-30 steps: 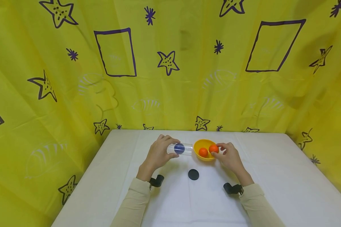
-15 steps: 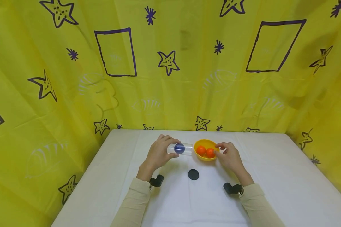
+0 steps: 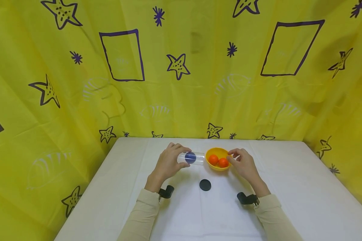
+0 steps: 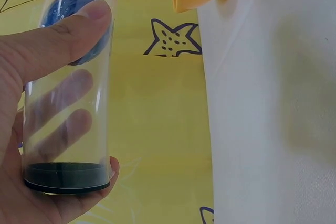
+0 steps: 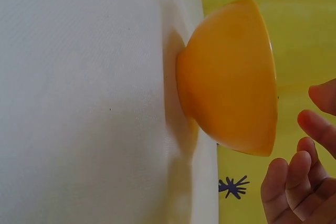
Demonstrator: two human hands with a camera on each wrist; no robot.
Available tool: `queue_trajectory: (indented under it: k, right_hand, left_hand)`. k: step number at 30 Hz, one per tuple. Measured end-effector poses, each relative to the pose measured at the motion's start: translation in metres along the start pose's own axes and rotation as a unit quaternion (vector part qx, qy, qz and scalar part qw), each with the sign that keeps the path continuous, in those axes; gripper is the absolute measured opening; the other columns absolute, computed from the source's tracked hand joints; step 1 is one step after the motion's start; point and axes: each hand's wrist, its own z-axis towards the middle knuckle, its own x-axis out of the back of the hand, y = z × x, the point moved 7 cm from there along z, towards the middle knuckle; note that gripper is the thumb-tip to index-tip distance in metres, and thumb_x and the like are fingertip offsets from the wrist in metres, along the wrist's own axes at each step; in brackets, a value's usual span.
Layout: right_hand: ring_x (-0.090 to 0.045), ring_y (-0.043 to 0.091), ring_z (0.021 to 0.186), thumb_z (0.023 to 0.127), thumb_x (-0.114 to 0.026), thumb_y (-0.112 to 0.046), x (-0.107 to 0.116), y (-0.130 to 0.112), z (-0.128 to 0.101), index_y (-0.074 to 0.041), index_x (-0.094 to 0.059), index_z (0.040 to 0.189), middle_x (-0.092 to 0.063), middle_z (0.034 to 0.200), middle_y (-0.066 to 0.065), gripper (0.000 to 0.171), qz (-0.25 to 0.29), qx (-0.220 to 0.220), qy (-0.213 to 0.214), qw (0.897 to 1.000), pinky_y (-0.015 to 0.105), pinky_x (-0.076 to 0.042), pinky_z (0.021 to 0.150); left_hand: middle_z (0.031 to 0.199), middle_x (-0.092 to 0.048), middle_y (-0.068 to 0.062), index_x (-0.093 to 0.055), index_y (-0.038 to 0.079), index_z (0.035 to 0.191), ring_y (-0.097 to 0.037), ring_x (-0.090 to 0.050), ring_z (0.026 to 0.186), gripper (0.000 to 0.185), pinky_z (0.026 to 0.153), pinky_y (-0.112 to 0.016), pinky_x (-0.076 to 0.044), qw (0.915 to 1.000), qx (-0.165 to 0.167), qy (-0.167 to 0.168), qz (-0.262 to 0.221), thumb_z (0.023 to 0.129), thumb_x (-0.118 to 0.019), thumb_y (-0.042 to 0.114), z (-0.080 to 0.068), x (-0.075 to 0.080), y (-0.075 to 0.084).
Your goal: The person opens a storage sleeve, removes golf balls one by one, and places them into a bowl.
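The left hand point(image 3: 168, 163) is gripping a clear tube point(image 3: 198, 159), long axis pointing rightward, just beside the yellow bowl point(image 3: 217, 151); the right hand point(image 3: 243, 164) is hovering empty at its rim. Only the left wrist view is showing the tube's black base point(image 4: 67, 176).

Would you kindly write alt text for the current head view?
A left hand grips a clear cylindrical tube containing a blue ball; the right hand hovers near a yellow bowl holding two orange balls. A flat black disc lies on a white table before a yellow patterned curtain.
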Motion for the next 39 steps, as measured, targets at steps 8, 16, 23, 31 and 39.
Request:
queue_trajectory:
  k: [8, 16, 23, 31, 39]
  right_hand:
    - [-0.053, 0.025, 0.088, 0.099, -0.066, -0.019, 0.001, -0.016, -0.004, -0.002, -0.068, 0.118, -0.06, 0.102, 0.013, 0.025, 0.024, 0.015, -0.017, 0.999, 0.022, -0.047, 0.063]
    - [-0.056, 0.023, 0.09, 0.099, -0.067, -0.02, -0.01, -0.037, -0.01, -0.005, -0.068, 0.117, -0.065, 0.098, 0.009, 0.024, 0.024, 0.033, -0.08, 0.996, 0.024, -0.05, 0.069]
    - [-0.058, 0.021, 0.086, 0.096, -0.072, -0.02, -0.026, -0.054, -0.018, -0.006, -0.068, 0.118, -0.068, 0.096, 0.005, 0.026, 0.041, 0.088, -0.144, 0.985, 0.026, -0.051, 0.074]
    - [-0.06, 0.02, 0.089, 0.096, -0.073, -0.024, -0.041, -0.063, -0.025, -0.003, -0.061, 0.129, -0.068, 0.099, 0.005, 0.041, 0.069, 0.105, -0.201, 0.972, 0.025, -0.051, 0.078]
    - [-0.062, 0.021, 0.09, 0.096, -0.072, -0.025, -0.042, -0.065, -0.026, 0.0, -0.057, 0.134, -0.069, 0.101, 0.007, 0.047, 0.088, 0.113, -0.206, 0.968, 0.024, -0.053, 0.079]
  left_hand:
    - [0.116, -0.071, 0.0, -0.072, 0.023, 0.123, -0.019, -0.054, 0.107, 0.048, 0.089, -0.037, -0.052, 0.9999, 0.006, -0.005, 0.008, 0.079, -0.09, 0.026, 0.0, 0.0, 0.002]
    - [0.117, -0.071, 0.0, -0.072, 0.023, 0.123, -0.019, -0.054, 0.106, 0.048, 0.087, -0.036, -0.051, 0.9999, 0.002, -0.009, 0.013, 0.078, -0.09, 0.025, 0.0, 0.0, 0.004]
    - [0.117, -0.072, -0.001, -0.072, 0.021, 0.122, -0.019, -0.055, 0.105, 0.048, 0.085, -0.036, -0.05, 0.9999, -0.009, -0.009, 0.011, 0.078, -0.09, 0.025, 0.0, 0.0, 0.005]
    - [0.117, -0.072, 0.0, -0.072, 0.022, 0.122, -0.018, -0.054, 0.105, 0.048, 0.083, -0.035, -0.051, 0.9996, -0.011, -0.014, 0.02, 0.078, -0.09, 0.026, 0.0, -0.003, 0.004]
    - [0.117, -0.071, 0.0, -0.072, 0.022, 0.123, -0.019, -0.054, 0.106, 0.049, 0.085, -0.036, -0.051, 0.9996, -0.008, -0.017, 0.022, 0.078, -0.09, 0.027, 0.0, -0.003, 0.004]
